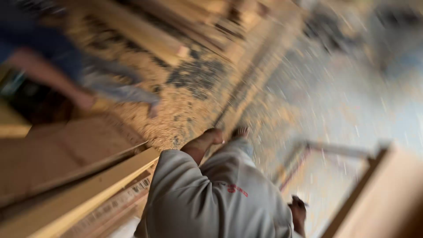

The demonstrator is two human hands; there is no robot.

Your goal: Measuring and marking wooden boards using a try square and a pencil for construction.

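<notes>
I am looking down through heavy motion blur, so much stays soft. At the far left another person's arm in a dark blue sleeve reaches down toward the floor, its hand near a grey blurred shape lying on the sawdust; I cannot tell whether that hand touches it. Below that arm, brown flat boards lie along the left edge of the floor, and a long pale wooden plank runs slantwise from the lower left corner up toward the middle, with a printed strip on a board just beside it.

In the middle, the floor is thick with sawdust and shavings, and more pale timber is stacked toward its top edge. My own body in a light grey garment fills the lower centre. My left hand shows just above the grey cloth, its fingers curled in loosely, close to the plank's upper end, but I cannot tell if it grips or touches anything.

Further right, my right hand hangs low beside the garment, dark and blurred; something small seems to stick out of it, though I cannot tell whether it is held. Just beside it stands a thin metal frame, and a broad brown panel fills the lower right corner.
</notes>
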